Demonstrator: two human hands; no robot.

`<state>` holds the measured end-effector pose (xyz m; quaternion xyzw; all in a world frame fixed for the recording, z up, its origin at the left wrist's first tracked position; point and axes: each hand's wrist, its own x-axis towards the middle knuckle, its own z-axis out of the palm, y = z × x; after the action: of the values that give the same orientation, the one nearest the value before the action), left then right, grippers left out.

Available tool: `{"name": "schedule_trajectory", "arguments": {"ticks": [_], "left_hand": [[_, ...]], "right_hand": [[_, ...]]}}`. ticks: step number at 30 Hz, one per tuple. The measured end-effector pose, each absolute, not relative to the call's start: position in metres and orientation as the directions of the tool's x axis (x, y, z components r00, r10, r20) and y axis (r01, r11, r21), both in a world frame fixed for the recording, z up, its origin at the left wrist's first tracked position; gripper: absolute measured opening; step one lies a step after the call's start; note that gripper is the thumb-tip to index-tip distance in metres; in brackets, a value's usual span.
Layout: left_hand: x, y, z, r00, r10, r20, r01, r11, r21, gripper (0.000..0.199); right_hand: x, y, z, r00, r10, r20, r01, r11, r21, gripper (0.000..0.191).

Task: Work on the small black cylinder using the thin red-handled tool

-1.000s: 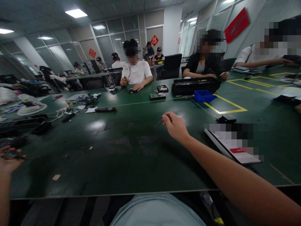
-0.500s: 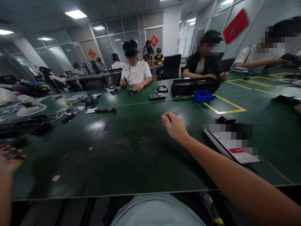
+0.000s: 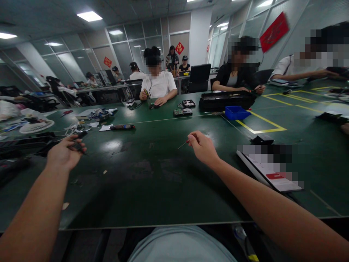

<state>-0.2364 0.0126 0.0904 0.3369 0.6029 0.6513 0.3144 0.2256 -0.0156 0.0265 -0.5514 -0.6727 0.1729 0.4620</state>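
My left hand [image 3: 65, 153] is raised over the left part of the green table [image 3: 141, 196], its fingers curled around a small dark object [image 3: 77, 147] whose kind I cannot make out. Near the middle, my right hand [image 3: 202, 146] pinches a thin screwdriver [image 3: 183, 144] with a red handle, and its shaft points down to the left. A dark pen-shaped tool with a blue band [image 3: 122, 127] lies between the hands, farther back.
A blue bin [image 3: 237, 112] stands beside a long black casing [image 3: 226, 100]. Hard drives [image 3: 183, 112] lie left of it. Papers [image 3: 280, 179] rest by my right forearm. Cables and parts cover the far left. Across the table a person in white [image 3: 159, 84] handles a small device.
My left hand has come in from the left edge, moving right and away from me with the dark object. My right hand and the screwdriver are almost unmoved.
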Motion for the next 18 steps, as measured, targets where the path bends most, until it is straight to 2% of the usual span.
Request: {"name": "schedule_trajectory", "arguments": {"ticks": [3,6,8,10,13,15,18], "left_hand": [[-0.187,0.021,0.087,-0.410,0.912,0.030,-0.156,-0.102,0.982,0.027],[-0.135,0.022,0.083,-0.213,0.976,0.039,-0.183,-0.079,0.980,0.025],[-0.100,0.018,0.079,-0.038,0.997,0.069,-0.140,-0.073,0.987,0.030],[-0.069,0.014,0.072,0.101,0.991,0.093,-0.014,-0.092,0.996,0.041],[-0.029,0.006,0.059,0.253,0.964,0.087,0.292,-0.161,0.943,0.052],[-0.008,0.002,0.048,0.293,0.952,0.084,0.470,-0.220,0.854,0.047],[0.013,-0.004,0.029,0.330,0.933,0.140,0.601,-0.322,0.731,0.034]], "right_hand": [[0.225,-0.016,0.027,0.045,0.906,0.420,0.570,0.322,-0.756,0.025],[0.225,-0.017,0.028,0.040,0.910,0.414,0.560,0.322,-0.763,0.028],[0.225,-0.017,0.027,0.036,0.909,0.414,0.558,0.325,-0.763,0.028],[0.226,-0.016,0.026,0.034,0.910,0.414,0.557,0.327,-0.764,0.027],[0.226,-0.015,0.024,0.017,0.914,0.405,0.548,0.330,-0.768,0.026],[0.225,-0.015,0.022,0.005,0.914,0.405,0.545,0.337,-0.768,0.024],[0.224,-0.015,0.021,0.003,0.911,0.412,0.546,0.343,-0.764,0.022]]}}
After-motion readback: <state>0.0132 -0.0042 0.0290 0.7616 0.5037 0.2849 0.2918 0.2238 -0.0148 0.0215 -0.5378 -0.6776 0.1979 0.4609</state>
